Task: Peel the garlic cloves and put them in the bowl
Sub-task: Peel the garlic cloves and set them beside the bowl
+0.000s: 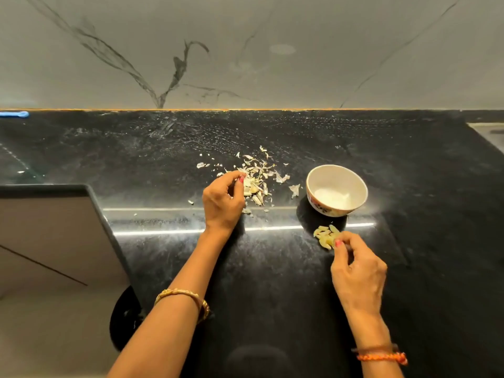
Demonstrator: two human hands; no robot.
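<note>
The peeled cloves (pixel 326 236) lie heaped on the counter (pixel 272 268) just in front of the bowl (pixel 336 190), which looks empty. The right hand (pixel 358 271), nearer, pinches at the heap's near edge; the left hand (pixel 223 201) curls into the skins (pixel 257 175).

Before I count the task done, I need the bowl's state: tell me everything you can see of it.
The bowl is small, round and white inside, ceramic by its look, with a dark floral print on its outer wall. It stands upright on the black counter and looks empty. Nothing touches it; peeled cloves lie just in front of it.
</note>
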